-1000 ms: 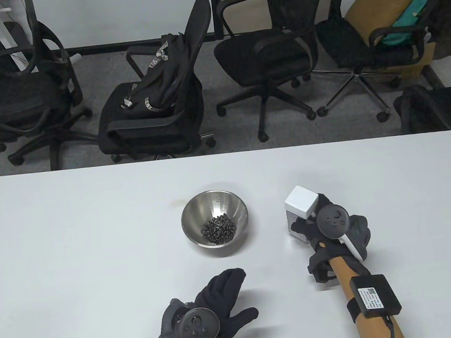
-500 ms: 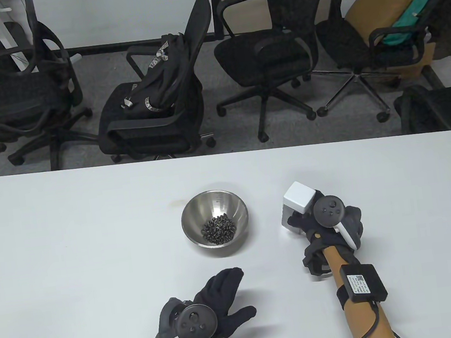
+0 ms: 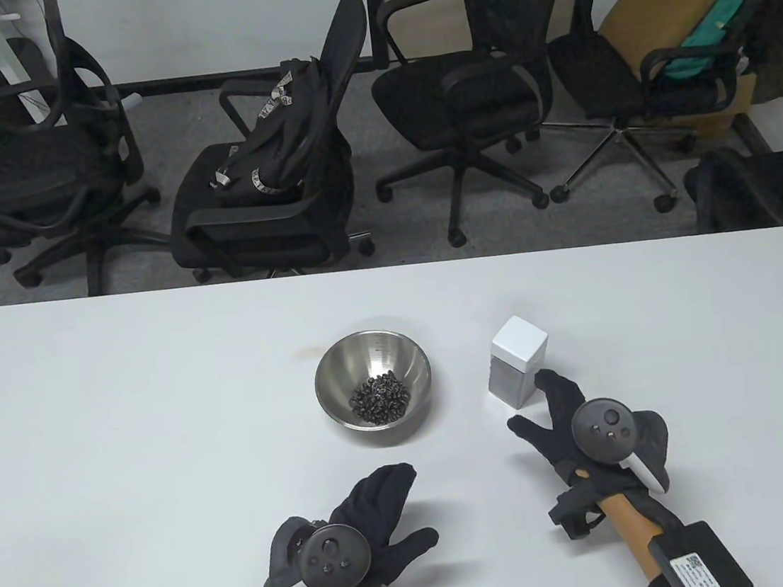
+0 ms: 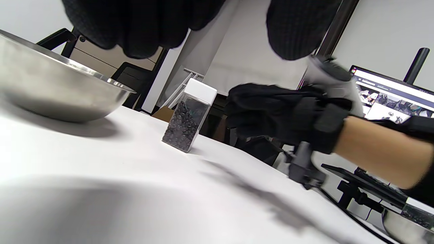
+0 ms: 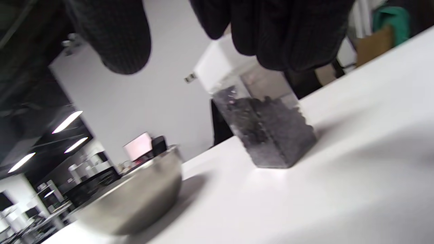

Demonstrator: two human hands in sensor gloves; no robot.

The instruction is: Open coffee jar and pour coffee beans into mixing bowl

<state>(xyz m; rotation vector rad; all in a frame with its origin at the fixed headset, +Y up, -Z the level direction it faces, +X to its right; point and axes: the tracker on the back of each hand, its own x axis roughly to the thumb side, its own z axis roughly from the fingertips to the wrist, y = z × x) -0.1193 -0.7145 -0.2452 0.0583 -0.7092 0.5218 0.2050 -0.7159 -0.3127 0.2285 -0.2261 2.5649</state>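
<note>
Neither hand holds anything: the right hand point(image 3: 578, 420) hovers just on the near side of the coffee jar point(image 3: 519, 370) with fingers spread and relaxed, apart from it, and the left hand point(image 3: 364, 532) lies flat and loose by the near edge of the table point(image 3: 128, 411), fingers straight. Near the table's middle sits the steel mixing bowl point(image 3: 374, 397), upright, with a small heap of coffee beans point(image 3: 378, 400) in its bottom. To its right, a little apart, the jar stands upright with its white lid point(image 3: 520, 344) on (the left wrist view shows dark beans filling most of the clear body). Office chairs point(image 3: 459, 85) stand beyond the far edge.
</note>
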